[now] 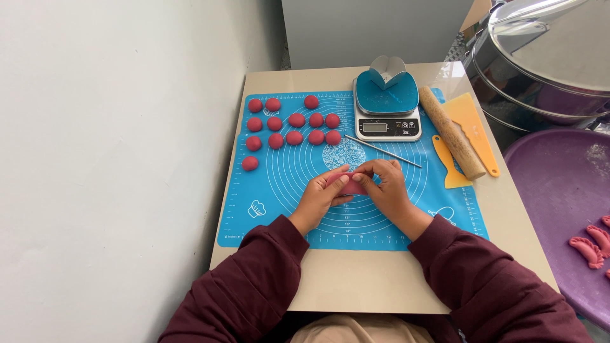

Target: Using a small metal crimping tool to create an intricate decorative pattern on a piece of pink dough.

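Both hands pinch pink dough [350, 184]; purple tray [553, 184] holds shaped dumplings [588, 251].

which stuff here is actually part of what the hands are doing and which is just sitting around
In use:
- left hand and right hand, pinching one pink dough piece
- blue mat under them
- red dough balls lined up on the mat

Lying about:
- kitchen scale
- wooden rolling pin
- orange scrapers
- thin metal rod
- purple tray with shaped pieces
- steel pot
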